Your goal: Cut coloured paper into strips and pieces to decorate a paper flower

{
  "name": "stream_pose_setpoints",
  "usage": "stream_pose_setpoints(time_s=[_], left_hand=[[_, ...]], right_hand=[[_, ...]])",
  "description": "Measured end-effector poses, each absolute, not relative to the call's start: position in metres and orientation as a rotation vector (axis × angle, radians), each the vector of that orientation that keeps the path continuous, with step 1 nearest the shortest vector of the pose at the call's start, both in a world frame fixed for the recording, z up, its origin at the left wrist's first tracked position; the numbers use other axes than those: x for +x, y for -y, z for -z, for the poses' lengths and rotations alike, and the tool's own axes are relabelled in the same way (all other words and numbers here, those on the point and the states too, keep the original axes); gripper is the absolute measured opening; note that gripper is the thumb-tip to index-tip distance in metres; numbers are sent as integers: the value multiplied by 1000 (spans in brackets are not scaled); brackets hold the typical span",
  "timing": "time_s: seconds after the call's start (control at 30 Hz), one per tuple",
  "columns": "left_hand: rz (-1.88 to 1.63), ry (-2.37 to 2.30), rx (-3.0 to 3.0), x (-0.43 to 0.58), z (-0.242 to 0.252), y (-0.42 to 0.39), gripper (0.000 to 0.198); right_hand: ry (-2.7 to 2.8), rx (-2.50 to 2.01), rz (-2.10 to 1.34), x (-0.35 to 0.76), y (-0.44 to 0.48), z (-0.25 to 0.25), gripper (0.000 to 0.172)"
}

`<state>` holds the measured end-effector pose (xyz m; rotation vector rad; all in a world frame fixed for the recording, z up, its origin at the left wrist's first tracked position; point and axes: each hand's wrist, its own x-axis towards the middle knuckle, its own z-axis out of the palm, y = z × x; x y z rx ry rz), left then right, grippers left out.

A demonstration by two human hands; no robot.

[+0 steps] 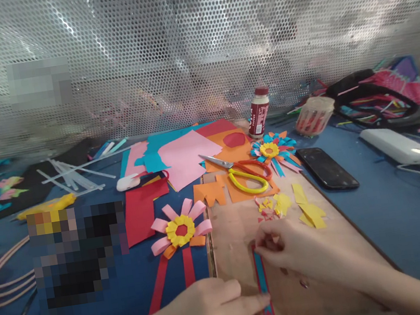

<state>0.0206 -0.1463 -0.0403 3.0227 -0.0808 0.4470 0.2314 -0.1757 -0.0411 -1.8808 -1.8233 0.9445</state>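
A narrow blue and red paper strip (262,284) lies lengthwise on a brown cardboard board (240,226). My left hand (213,309) presses its near end down with closed fingers. My right hand (287,251) pinches the strip's far end with its fingertips. Just beyond the right hand lie small yellow and red paper scraps (270,206) and yellow paper pieces (310,211). To the left of the board sits a pink and yellow paper flower with red ribbons (181,230).
Red and yellow scissors (241,171) lie on orange paper (238,187). Coloured sheets (182,156), a glue bottle (258,112), a blue and orange paper flower (272,151), a black phone (327,167), a white power bank (395,145) and a cup of sticks (312,116) sit on the blue table. A perforated metal screen stands behind.
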Motion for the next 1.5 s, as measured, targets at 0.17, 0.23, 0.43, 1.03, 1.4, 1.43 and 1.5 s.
stream_pose_setpoints(time_s=[0.17,0.23,0.43,1.03,1.4,1.43,1.5], left_hand=[[-445,77,3030,21,38,147,18],[-430,71,3034,21,37,148,17],[-422,82,3018,20,38,149,21],[-419,97,2994,22,36,147,25],[-369,125,2975,24,34,145,28],[-380,125,2973,24,35,144,28],[-412,105,2980,24,36,145,29]], right_hand=[[1835,-1941,-845,228,177,35,12],[1847,-1934,-838,227,177,35,12],[1828,-1926,-859,227,177,40,12],[1831,-1816,-898,233,176,45,12],[1800,-1764,-840,234,179,48,9],[1815,-1741,-798,235,181,49,11],[1885,-1671,-677,239,186,50,17]])
